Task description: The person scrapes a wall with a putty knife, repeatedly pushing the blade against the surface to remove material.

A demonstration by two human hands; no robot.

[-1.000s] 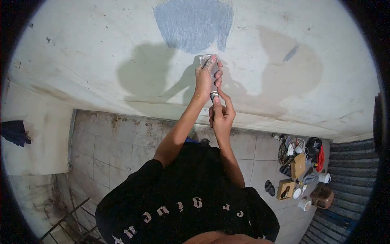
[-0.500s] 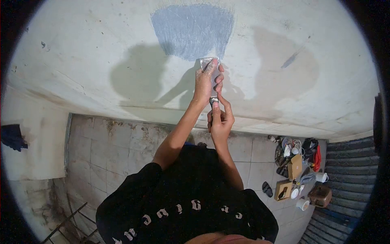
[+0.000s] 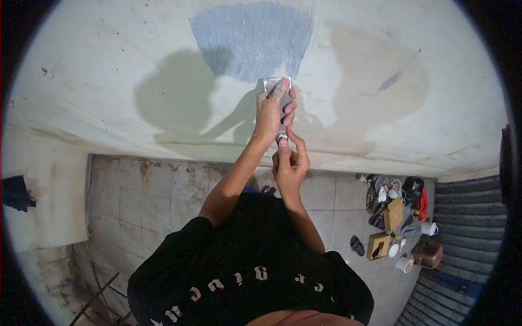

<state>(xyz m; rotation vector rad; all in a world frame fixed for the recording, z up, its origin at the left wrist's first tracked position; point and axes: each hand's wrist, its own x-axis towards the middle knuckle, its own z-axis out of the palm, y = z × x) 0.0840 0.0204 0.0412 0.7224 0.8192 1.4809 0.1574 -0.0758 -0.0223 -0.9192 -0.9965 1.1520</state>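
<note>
In the head view a putty knife (image 3: 270, 83) stands against the pale wall, its wide blade edge just below a blue-grey patch (image 3: 253, 41). My left hand (image 3: 268, 115) is closed round the blade, thumb lying along its face, with whitish dust on the fingers. Below it, my right hand (image 3: 292, 168) grips the knife's lower end, thumb and forefinger at a shiny metal collar. Most of the handle is hidden inside that hand. Shadows of my head and arms fall on the wall beside the patch.
A small grey smear (image 3: 390, 81) marks the wall to the right. On the tiled floor (image 3: 321, 217) at right stand cardboard boxes (image 3: 378, 246), white buckets (image 3: 404, 265), a slipper (image 3: 357, 245) and a brown container (image 3: 427, 254). A ribbed shutter (image 3: 462, 228) lies beyond; metal bars (image 3: 95, 298) are at lower left.
The view has shifted slightly, and both hands and the putty knife appear a little further left. The grip of both hands looks the same, and the blade stays near the patch's lower edge.
</note>
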